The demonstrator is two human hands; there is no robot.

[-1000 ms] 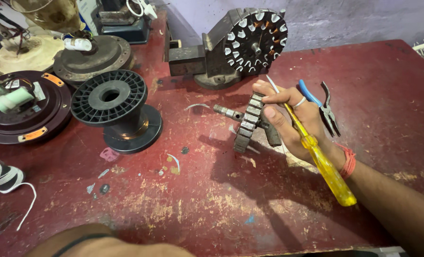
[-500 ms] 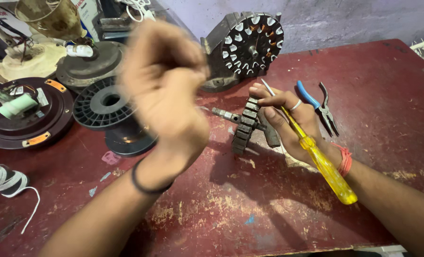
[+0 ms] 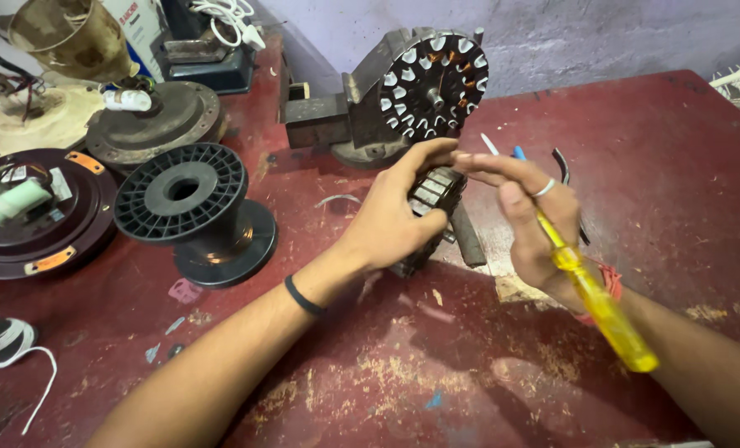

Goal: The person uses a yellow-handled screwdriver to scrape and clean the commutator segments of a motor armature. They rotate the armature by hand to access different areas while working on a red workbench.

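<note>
The stator (image 3: 433,199) stands on edge on the bench (image 3: 685,166), between both hands. The left hand (image 3: 395,220) wraps around it. The right hand (image 3: 536,224), just right, grips the screwdriver (image 3: 598,303), shaft pointing up-left toward the stator.

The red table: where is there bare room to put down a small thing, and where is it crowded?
On the red table, the far right is bare, from the right hand to the edge. The worn near strip between both forearms holds only scraps. The left is crowded: black spool, round motor covers, white wire. The left hand grips the stator core before the vise.
</note>
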